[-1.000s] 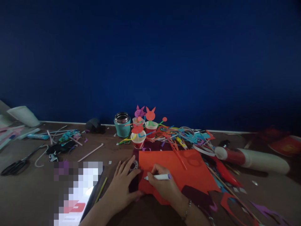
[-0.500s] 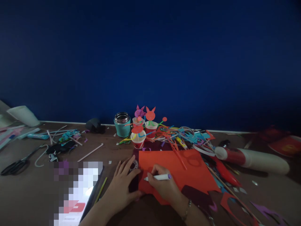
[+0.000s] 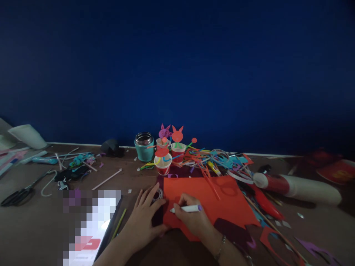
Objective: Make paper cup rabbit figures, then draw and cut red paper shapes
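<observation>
1 head-worn camera looks forward and down across the table (image 3: 33, 229).

Dark brown tabletop (image 3: 36, 236): spans our lower frame
Flat orange-red paper sheet (image 3: 222, 212): lower centre
Black-handled scissors (image 3: 18, 197): lower left

The place appears to be a craft corner, arranged on a brown table (image 3: 24, 231) against a plain dark blue wall (image 3: 177, 66). This is shown by the large red sheet (image 3: 217, 210), the white marker (image 3: 191, 208), the black scissors (image 3: 20, 194), the pile of colourful cuttings (image 3: 219, 157) and the two cups (image 3: 177, 156) with cut-out animal heads. Whether it belongs to a home or a classroom, one cannot tell.
</observation>
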{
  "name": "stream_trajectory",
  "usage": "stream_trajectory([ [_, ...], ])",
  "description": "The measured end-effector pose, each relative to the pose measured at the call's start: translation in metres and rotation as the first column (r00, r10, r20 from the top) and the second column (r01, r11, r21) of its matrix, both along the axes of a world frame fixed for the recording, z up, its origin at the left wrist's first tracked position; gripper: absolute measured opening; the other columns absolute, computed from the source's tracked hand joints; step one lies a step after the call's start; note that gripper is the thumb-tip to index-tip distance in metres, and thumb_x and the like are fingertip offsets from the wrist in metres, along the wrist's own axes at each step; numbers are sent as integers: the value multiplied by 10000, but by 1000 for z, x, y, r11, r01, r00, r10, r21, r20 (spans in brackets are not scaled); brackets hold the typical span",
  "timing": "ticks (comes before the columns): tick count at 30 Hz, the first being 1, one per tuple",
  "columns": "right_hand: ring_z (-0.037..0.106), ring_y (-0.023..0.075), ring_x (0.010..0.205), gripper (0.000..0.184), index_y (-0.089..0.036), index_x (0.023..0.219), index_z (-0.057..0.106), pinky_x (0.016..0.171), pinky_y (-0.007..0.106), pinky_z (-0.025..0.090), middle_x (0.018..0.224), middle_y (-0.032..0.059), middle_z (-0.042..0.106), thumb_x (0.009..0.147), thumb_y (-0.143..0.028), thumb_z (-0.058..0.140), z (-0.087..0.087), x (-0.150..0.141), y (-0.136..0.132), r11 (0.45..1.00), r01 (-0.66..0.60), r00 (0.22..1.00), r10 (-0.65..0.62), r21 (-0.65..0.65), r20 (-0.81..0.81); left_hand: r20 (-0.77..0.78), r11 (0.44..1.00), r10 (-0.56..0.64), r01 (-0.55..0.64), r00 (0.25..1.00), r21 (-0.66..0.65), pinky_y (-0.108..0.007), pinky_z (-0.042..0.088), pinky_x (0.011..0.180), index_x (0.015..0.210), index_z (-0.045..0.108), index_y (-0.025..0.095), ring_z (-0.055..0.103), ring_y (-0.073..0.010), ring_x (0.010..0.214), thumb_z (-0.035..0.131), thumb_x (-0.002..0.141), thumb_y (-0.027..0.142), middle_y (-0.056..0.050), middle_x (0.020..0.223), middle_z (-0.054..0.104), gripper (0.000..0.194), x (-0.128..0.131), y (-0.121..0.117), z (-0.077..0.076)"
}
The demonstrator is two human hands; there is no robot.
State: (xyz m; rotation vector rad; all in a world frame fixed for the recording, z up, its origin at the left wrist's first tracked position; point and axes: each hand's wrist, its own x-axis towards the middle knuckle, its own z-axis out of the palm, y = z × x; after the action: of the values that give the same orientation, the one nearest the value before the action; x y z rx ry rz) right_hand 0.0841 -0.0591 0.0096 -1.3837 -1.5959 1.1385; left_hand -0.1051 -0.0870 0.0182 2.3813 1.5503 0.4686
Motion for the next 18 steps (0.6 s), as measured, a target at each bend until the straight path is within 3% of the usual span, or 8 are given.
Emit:
stream_trajectory([
  [13, 342, 77, 451, 222, -209, 531, 400, 422, 192, 257, 456, -84, 393, 674, -255, 564, 4, -1, 0, 999, 9, 999, -12, -54, -52, -26, 1000, 6, -7, 1000, -21, -635, 224, 1026, 1198, 542, 311, 251, -386, 1318, 610, 708, 582, -76, 1504, 213, 565, 0, 0, 2],
  [18, 400, 101, 416, 292, -216, 524, 429, 431, 226, 295, 429, -41, 513, 719, -387, 565, 13, 6, 6, 977, 117, 944, -166, -181, -284, -29, 1000, -15, 14, 999, -19, -655, 242, 1003, 1256, 499, 305, 245, -402, 1317, 550, 721, 641, -106, 1504, 201, 634, 0, 0, 3],
])
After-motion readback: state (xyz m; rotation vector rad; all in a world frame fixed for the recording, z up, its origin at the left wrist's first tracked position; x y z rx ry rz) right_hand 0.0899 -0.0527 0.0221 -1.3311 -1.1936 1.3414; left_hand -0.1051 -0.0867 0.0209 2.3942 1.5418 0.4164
